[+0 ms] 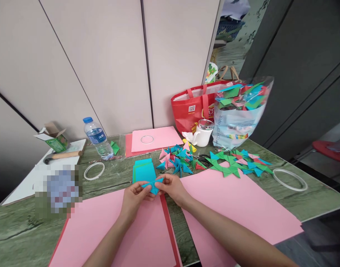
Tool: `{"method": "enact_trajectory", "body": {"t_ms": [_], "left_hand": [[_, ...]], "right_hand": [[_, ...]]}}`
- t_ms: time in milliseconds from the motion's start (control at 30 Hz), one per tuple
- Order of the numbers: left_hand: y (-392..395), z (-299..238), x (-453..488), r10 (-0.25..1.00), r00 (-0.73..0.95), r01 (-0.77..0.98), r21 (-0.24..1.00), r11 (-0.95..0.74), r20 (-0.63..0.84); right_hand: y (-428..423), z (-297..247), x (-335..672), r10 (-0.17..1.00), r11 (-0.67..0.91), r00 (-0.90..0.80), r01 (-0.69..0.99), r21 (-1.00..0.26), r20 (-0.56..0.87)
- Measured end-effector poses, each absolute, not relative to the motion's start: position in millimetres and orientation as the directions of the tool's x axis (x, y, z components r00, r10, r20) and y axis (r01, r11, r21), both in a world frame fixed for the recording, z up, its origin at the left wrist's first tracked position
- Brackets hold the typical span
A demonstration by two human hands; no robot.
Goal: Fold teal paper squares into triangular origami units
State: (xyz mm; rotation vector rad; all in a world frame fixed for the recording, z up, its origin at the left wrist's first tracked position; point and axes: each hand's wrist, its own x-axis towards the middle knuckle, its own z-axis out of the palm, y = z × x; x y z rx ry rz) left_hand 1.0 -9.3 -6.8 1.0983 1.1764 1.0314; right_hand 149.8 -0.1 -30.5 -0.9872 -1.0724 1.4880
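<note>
Between my two hands is a small piece of folded blue paper [153, 187], creased into a pointed shape. My left hand [135, 195] pinches its left end, and my right hand [172, 189] grips the right end. Just beyond the hands lies a stack of blue and green paper sheets [145, 170]. Behind it to the right is a pile of folded paper pieces [177, 159] in pink, blue and green. Farther right sit several star-like paper rings [228, 168]. Large pink sheets [100, 226] lie under my left forearm, and other pink sheets [236, 204] under my right.
A water bottle [97, 138], a small green box [57, 142] and a hammer [64, 155] are at the left. At the back stand a white mug [203, 133], a red bag [186, 115] and a plastic bag of folded paper [236, 120]. White rings [290, 180] lie on the table.
</note>
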Motion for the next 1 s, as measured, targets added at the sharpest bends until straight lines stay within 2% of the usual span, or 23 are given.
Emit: {"method": "enact_trajectory", "body": {"t_ms": [100,200,367,633,900,1000], "left_hand": [[-10.4,-6.0,1.4,0.977,0.104,-0.023,0.982,0.189,-0.185],[-10.0,-6.3,0.6,0.979,0.087,-0.015,0.982,0.188,-0.186],[-8.1,-9.2,-2.2,0.978,0.101,-0.005,0.983,0.183,-0.182],[-13.5,-3.6,2.6,0.943,0.255,0.047,0.977,0.21,-0.215],[-14.9,0.8,0.3,0.971,0.188,-0.003,0.989,0.148,-0.145],[-14.7,0.5,-0.9,0.977,0.183,0.036,0.993,0.108,-0.113]], "right_hand": [[-0.7,-30.6,150.1,0.991,-0.057,-0.133,-0.211,-0.976,-0.03],[-1.7,-30.1,150.0,0.992,0.045,-0.107,-0.162,-0.986,0.063],[-2.7,-29.8,148.7,0.978,0.172,-0.117,-0.001,-0.985,0.171],[-3.0,-29.8,148.2,0.975,0.203,-0.059,-0.135,-0.97,0.212],[-7.4,-28.8,148.2,0.933,0.36,-0.071,0.12,-0.925,0.354],[-8.3,-29.0,148.7,0.907,0.422,-0.077,0.184,-0.888,0.415]]}}
